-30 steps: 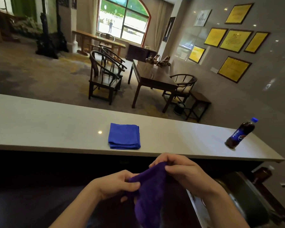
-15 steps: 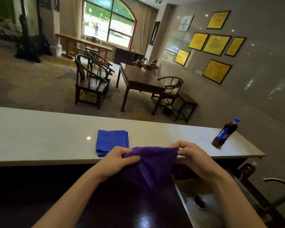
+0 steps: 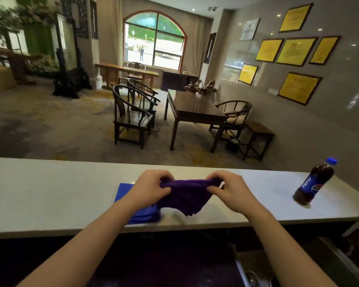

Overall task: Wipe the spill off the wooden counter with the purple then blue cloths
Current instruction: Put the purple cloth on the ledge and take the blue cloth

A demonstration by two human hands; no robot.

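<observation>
Fingers of your left hand [image 3: 151, 188] and right hand [image 3: 229, 190] pinch the purple cloth [image 3: 184, 198] taut above the blue cloth [image 3: 142, 214].

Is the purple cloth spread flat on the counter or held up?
Held up: both hands, left and right, pinch the top edge of the purple cloth, which hangs bunched above the counter.

- Reception hall or tea lounge behind a service bar: long pale counter [image 3: 50, 193] faces an open room.
- Dark wooden tea table [image 3: 195, 108] with round-backed armchairs [image 3: 131, 119], small stool [image 3: 257, 131].
- Gold framed certificates [image 3: 294, 50] cover the glossy right wall.
- Arched window [image 3: 153, 40] to the street, patterned carpet [image 3: 39, 121], carved standing screen [image 3: 67, 54].
- Pepsi bottle [image 3: 313, 183] on the counter.
</observation>
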